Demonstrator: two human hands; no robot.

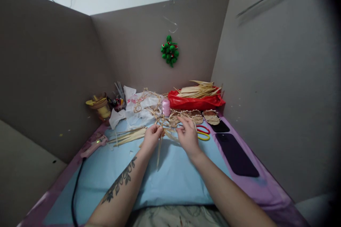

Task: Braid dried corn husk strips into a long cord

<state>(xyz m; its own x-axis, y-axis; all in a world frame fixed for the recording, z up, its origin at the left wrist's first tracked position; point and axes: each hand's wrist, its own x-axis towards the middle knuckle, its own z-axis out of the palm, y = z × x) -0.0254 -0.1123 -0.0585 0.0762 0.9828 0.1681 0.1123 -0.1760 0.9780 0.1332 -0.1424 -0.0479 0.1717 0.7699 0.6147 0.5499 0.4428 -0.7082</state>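
Note:
My left hand (153, 136) is closed in a pinch on several pale dried leaf strips (159, 150), which cross at its fingertips and hang down. My right hand (188, 137) is just to the right, thumb and forefinger somewhat apart, with a strip running from the left hand towards its palm; its lower fingers are partly hidden. Red-and-yellow-handled scissors (204, 136) lie close beside the right hand, blades hidden. Beyond the hands stands a pink thread spool (166, 108), with thin braided cord (141, 103) heaped to its left.
Loose strips (130, 137) and a pink glue gun (94, 146) with a black cable lie left. A red bag (197, 103) of dried leaves is at the back. Brown woven pieces (211, 117) and a dark phone (236, 154) lie right. Grey panels (149, 49) enclose the table.

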